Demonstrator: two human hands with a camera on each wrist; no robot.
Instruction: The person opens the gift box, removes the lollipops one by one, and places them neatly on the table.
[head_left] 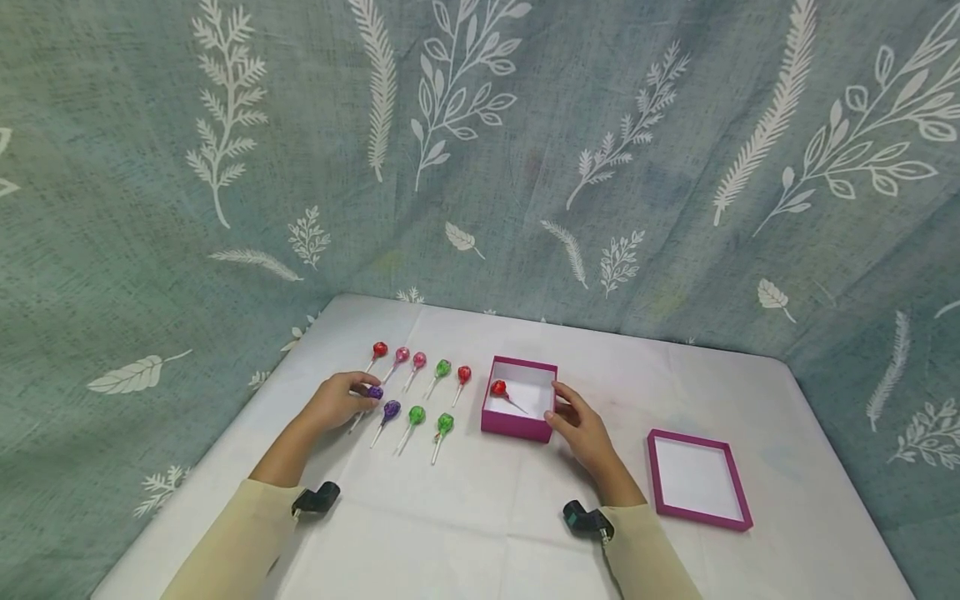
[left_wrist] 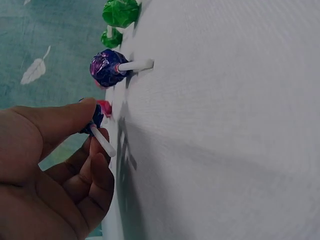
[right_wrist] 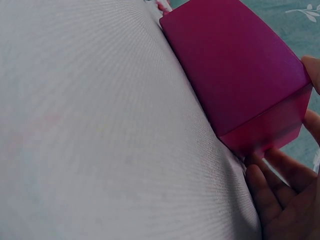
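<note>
My left hand [head_left: 336, 402] pinches a purple-wrapped lollipop [left_wrist: 98, 119] by its candy head between thumb and fingers, its white stick pointing down toward me. A second purple lollipop [head_left: 391, 410] lies just to the right of that hand. With thumb and fingers, my right hand [head_left: 583, 427] holds the magenta box [head_left: 517, 425] at its right side, the thumb near the front corner. Inside this uncovered, white-lined box rests one red lollipop [head_left: 499, 388]. The right wrist view shows the fingertips [right_wrist: 257, 162] against the box's outer wall.
Two green lollipops [head_left: 416, 414] lie in the near row. Behind them is a row with red, pink [head_left: 419, 360] and green ones. The magenta lid [head_left: 697, 479] lies inside up on the white tablecloth [head_left: 465, 533] at the right. A leaf-patterned curtain [head_left: 525, 167] hangs behind.
</note>
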